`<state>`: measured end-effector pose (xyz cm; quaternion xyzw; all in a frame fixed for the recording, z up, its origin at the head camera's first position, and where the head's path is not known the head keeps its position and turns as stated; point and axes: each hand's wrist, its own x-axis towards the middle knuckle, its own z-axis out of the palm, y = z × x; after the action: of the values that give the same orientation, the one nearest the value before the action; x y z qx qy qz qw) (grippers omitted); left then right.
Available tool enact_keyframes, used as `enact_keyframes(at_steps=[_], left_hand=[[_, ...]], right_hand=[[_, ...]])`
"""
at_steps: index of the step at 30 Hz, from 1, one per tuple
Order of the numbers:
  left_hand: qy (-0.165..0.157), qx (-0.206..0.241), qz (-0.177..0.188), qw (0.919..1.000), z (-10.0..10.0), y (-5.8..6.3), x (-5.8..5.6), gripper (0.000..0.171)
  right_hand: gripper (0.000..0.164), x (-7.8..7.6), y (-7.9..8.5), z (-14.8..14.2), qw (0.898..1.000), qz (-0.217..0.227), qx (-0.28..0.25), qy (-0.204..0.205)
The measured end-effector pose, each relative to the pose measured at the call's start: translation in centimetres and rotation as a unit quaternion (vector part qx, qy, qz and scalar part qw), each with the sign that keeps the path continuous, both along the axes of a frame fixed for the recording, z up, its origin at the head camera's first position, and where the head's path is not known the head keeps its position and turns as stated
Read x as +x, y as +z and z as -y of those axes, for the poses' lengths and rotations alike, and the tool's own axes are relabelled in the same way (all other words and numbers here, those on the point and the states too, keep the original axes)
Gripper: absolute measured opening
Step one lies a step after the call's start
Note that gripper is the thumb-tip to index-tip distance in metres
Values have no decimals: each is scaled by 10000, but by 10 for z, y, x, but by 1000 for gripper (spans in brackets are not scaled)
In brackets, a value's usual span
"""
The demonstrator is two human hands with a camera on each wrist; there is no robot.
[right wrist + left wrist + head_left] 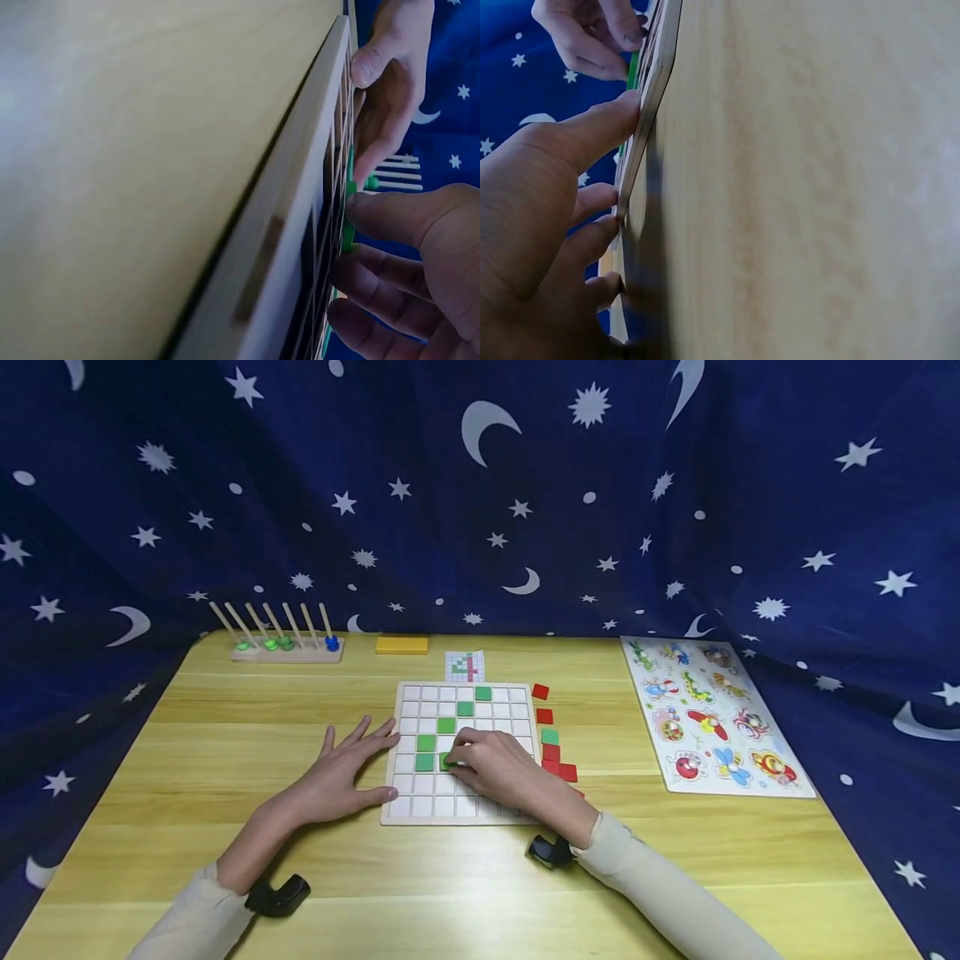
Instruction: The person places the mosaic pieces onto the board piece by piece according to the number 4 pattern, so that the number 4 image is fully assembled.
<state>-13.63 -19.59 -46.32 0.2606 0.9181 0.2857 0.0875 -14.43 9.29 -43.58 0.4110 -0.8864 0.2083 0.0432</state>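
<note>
A white square grid board with a pale wooden frame lies on the table. Several green square tiles form a diagonal down its cells toward the lower left, ending in one tile below the last. My right hand pinches a green tile between thumb and fingers, close over the cell beside that lowest tile. At the board's left edge, my left hand has its fingers spread, with thumb and fingertips touching the frame. My right hand and forearm hide some lower right cells.
Loose red tiles and a green one lie right of the board. Behind it is a small pattern card. Farther off are a yellow block, a peg stand with coloured beads and, at right, an insect puzzle board.
</note>
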Motion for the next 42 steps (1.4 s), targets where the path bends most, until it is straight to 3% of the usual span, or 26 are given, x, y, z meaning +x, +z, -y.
enact_keyframes(at_steps=[13, 21, 27, 34, 42], left_hand=[[-18, -4, -10, 10000, 1, 0, -1, 80], [-7, 21, 16, 10000, 1, -2, 1, 80], [-17, 3, -30, 10000, 0, -1, -1, 80], [-10, -2, 48, 10000, 1, 1, 0, 80], [-53, -49, -3, 10000, 1, 0, -1, 81]], right_hand=[[8, 2, -2, 10, 9983, -352, 466, 47], [15, 5, 5, 1, 9995, 119, 297, -80], [13, -2, 10, -34, 9983, 77, 41, -578], [8, -14, 10, -79, 9912, -5, 195, -1312], [11, -19, 4, -105, 9840, -35, 227, -1767]])
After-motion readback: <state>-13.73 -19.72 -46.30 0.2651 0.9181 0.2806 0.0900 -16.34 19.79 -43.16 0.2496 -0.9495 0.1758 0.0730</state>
